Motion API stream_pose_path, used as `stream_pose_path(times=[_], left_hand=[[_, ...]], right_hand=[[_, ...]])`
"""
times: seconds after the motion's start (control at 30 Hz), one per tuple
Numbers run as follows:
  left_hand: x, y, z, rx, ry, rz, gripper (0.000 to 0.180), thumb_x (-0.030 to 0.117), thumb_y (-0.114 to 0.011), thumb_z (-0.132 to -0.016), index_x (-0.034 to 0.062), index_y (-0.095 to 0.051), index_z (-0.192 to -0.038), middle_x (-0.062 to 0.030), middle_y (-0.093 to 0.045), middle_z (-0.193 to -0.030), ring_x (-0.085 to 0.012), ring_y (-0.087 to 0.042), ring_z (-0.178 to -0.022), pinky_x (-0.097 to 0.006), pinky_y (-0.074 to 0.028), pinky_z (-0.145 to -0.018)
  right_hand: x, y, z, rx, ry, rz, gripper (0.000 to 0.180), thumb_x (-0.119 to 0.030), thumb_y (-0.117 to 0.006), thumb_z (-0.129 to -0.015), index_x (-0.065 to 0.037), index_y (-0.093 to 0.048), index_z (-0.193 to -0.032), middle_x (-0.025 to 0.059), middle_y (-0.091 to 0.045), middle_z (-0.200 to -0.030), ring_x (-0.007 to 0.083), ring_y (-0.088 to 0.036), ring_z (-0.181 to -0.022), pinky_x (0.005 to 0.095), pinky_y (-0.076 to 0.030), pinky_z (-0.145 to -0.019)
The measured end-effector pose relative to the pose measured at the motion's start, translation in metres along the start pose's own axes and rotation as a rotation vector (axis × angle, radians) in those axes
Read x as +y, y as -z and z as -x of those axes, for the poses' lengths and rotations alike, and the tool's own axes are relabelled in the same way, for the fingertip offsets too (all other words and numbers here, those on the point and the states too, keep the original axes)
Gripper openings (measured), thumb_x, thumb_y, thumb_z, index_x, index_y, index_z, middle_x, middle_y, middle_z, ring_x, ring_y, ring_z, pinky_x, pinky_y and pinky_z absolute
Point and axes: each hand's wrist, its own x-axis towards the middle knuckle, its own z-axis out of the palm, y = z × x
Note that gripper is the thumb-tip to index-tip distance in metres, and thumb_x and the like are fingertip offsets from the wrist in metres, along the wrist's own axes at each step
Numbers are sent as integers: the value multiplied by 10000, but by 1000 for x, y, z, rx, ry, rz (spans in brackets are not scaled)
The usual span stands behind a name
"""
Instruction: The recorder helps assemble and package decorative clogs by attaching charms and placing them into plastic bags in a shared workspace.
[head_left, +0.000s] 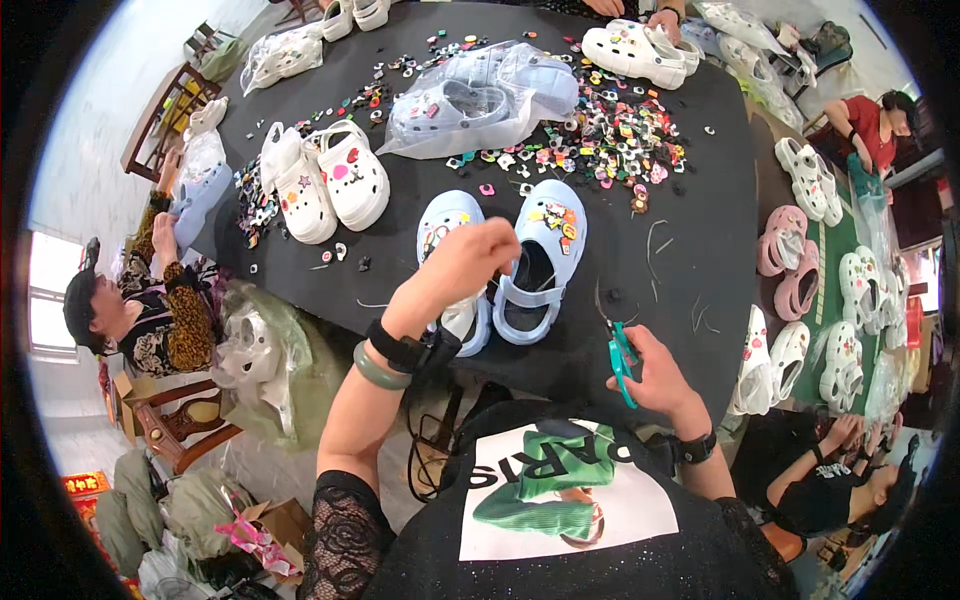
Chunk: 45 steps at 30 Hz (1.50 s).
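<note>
Two light blue clogs stand side by side on the black table in front of me, toes away. My left hand (468, 262) is over the left clog (447, 215), its fingers curled together by the inner side of the right clog (552, 235). Whatever those fingers pinch, if anything, is hidden. Colourful charms (558, 224) sit on the right clog's toe, and a few show on the left one. To the right of the clogs, my right hand (655, 375) is closed around teal-handled nippers (622, 365), their tips pointing away from me.
Loose shoe charms (630, 135) lie heaped beyond the clogs, near bagged blue clogs (470, 100). White clogs (325, 185) stand left. Thin cut strips (655, 255) lie right. Co-workers sit around, one person (150, 290) at the left. More clogs (790, 250) line a right-hand table.
</note>
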Motion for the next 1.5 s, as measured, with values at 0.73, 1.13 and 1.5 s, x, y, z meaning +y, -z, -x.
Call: stream_pose_path(times=[0.73, 1.13, 1.5], left_hand=[[24, 27, 30, 17, -196, 420, 164, 159, -562, -883, 3, -603, -855, 56, -479, -633, -14, -407, -576, -174, -303, -500], [17, 30, 30, 118, -129, 525, 153, 149, -571, -874, 2, -607, -852, 52, -494, -646, -14, -405, -577, -177, -301, -500], [26, 30, 52, 211, -96, 579, 112, 114, -568, -862, 10, -596, -828, 61, -486, -664, -12, -390, -584, -168, -295, -515]], right_hand=[[-65, -43, -58, -561, -57, -1120, 459, -271, -632, -750, -20, -495, -1108, 80, -573, -957, 160, -546, -867, 276, -419, -820], [-50, -57, -59, -834, 38, -1232, 780, -711, -479, -741, -7, -485, -1075, 112, -543, -1003, 219, -604, -884, 357, -531, -724], [-63, -41, -79, -452, -284, -1547, 495, -597, -413, -863, -110, -483, -807, -20, -452, -651, 83, -358, -412, 223, -273, -399]])
